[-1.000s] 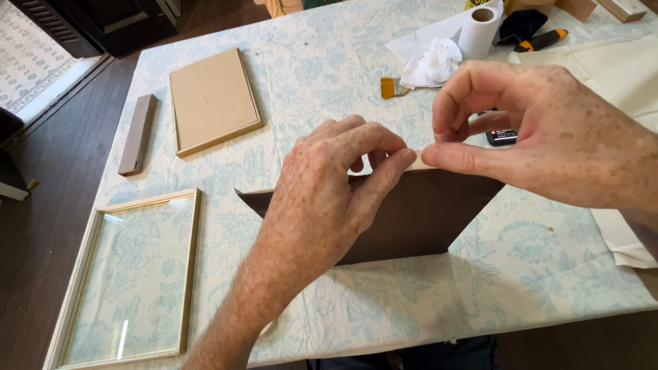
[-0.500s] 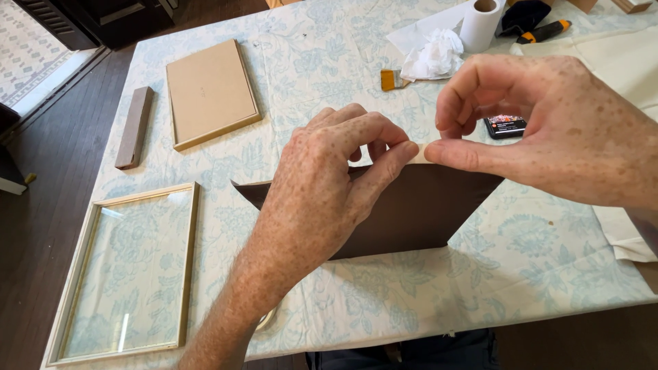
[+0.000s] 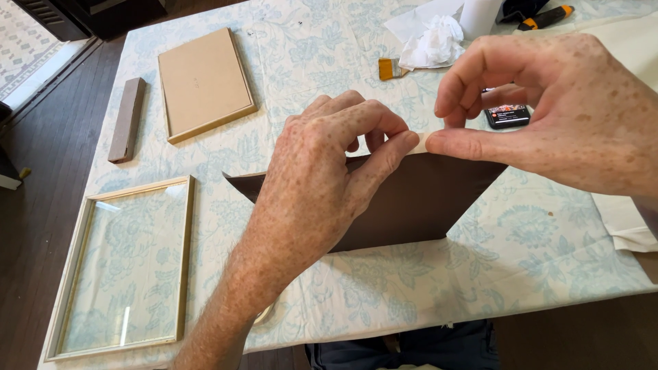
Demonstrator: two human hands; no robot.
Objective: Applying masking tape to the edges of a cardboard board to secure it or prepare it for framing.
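A dark brown board stands tilted on the table, its top edge raised toward me. My left hand curls over that top edge near the middle, thumb and fingers pinching it. My right hand meets it from the right, thumb and forefinger pinching the same edge. A small pale strip shows between the fingertips of both hands. The board's far side is hidden.
A glazed light wooden frame lies at the front left. A tan backing board and a grey block lie at the back left. A small brush, crumpled tissue, a paper roll, a phone and a cream sheet sit to the right.
Both hands keep pinching the board's top edge with little movement. The view has shifted slightly, so the table items sit a little higher in the frame.
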